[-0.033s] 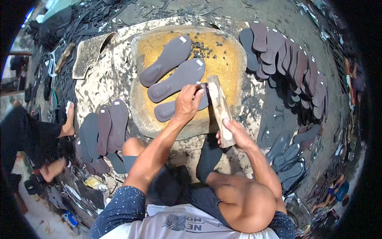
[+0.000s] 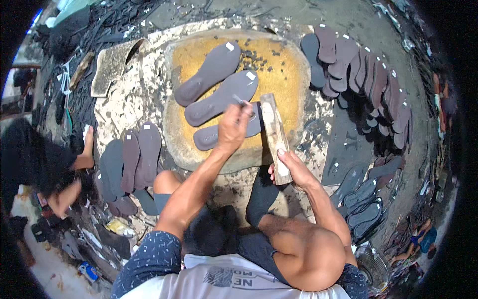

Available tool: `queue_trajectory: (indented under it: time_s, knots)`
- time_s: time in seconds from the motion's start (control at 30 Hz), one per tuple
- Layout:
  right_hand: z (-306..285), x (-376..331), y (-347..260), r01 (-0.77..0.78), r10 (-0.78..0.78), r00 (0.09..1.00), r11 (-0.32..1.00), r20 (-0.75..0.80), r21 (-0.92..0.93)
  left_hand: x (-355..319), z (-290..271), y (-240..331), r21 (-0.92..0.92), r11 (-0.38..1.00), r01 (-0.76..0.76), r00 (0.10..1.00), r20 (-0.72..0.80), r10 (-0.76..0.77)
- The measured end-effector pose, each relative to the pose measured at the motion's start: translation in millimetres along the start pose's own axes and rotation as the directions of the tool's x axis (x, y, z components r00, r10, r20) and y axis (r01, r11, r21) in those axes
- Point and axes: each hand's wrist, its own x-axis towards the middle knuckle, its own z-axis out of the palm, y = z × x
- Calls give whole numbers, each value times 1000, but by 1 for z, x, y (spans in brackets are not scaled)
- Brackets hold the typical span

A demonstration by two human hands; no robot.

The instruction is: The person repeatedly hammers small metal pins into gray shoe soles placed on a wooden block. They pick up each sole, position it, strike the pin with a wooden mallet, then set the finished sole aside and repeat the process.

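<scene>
Hands unchanged between my two views; no shift I can make out, so work sits at same stage. Left hand [image 2: 233, 127] pinches small metal punch [image 2: 241, 101], tip on lowest grey sole [image 2: 226, 133]. Right hand [image 2: 294, 168] wraps lower end of wooden block [image 2: 275, 134], raised beside punch. Three soles lie on round yellow stone slab [image 2: 289, 74]. Sole stacks [image 2: 366, 74] right, more [image 2: 130, 159] left. Another person's foot [image 2: 88, 149] at left edge.
</scene>
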Motion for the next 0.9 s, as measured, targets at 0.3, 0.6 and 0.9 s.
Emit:
queue_trajectory:
  time_s: [0.3,0.6,0.9]
  knots:
    - [3,3,-4,-59,60,998,991,-8,123,90,-17,-9,121,988,100,993,-68,-92]
    - [2,-13,-63,31,-27,999,991,-31,132,91,-14,-19,327,922,-208,977,15,215]
    - [0,12,-106,759,-901,410,248,146,-602,87,-3,-23,353,837,-418,900,40,433]
